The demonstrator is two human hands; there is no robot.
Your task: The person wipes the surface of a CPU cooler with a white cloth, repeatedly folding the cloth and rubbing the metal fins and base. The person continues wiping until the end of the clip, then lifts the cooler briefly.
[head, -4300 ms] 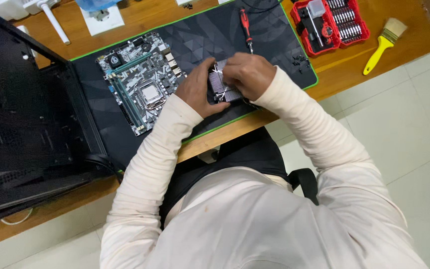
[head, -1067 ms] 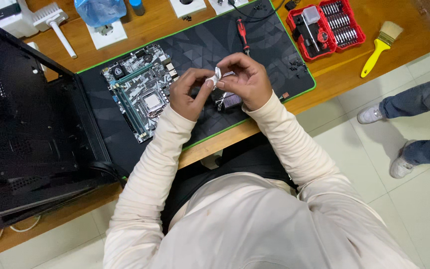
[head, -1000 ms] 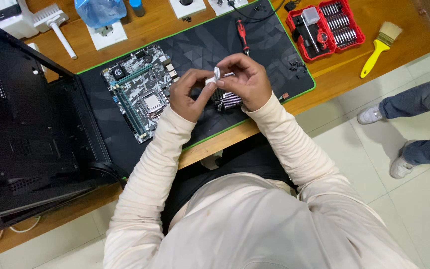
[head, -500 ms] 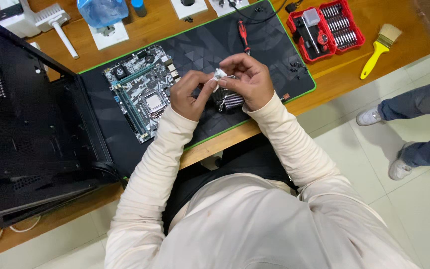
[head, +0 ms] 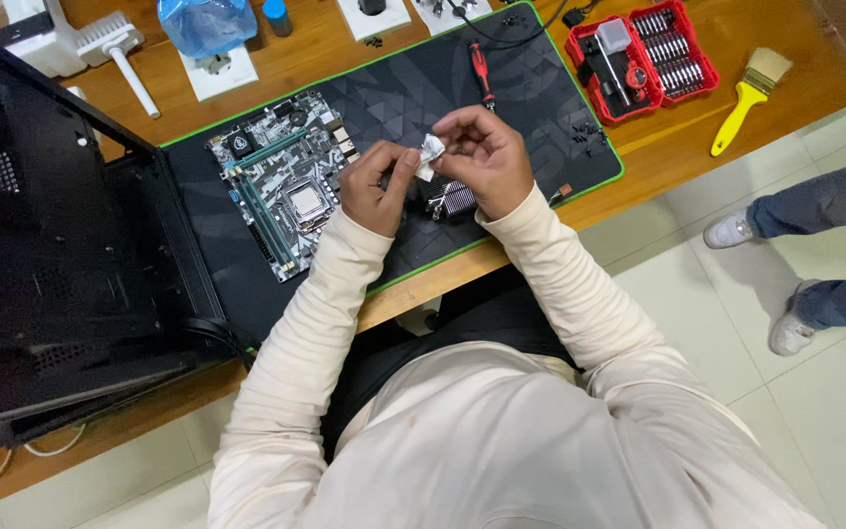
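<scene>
Above the finned metal heatsink point(head: 452, 199), both hands pinch crumpled white tissue point(head: 430, 150).

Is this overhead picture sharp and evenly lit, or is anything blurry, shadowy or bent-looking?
Head view: light is soft and even, with faint shadows and no harsh glare on the dark mat. The motherboard and red bit case look crisp. The left hand and right hand, pinching a small white wad, are slightly soft. Wide-angle stretch bends the black computer case at the edge.
</scene>
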